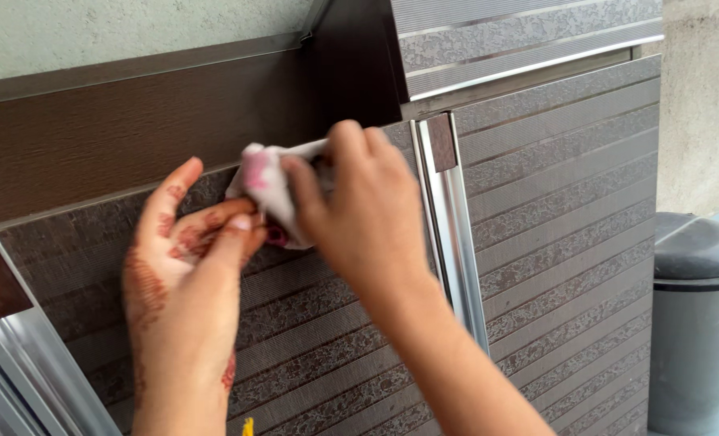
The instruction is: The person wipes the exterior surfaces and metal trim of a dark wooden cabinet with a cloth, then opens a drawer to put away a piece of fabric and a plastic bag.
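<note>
Head view, looking at a cabinet door (pixel 553 210) with grey and brown textured stripes. Both hands are up at its top edge, working a small white cloth (pixel 264 182) with pink patches. The right hand (pixel 363 210) is curled closed over the cloth, thumb on its front, pressing it against the door just left of the shiny metal handle strip (pixel 452 234). The left hand (pixel 186 266), patterned with reddish-brown henna, has fingers bent and fingertips pinching the cloth's lower edge. Above runs a dark brown panel (pixel 133 129). Off to the right stands a grey lidded bin (pixel 698 315), well apart from the hands.
</note>
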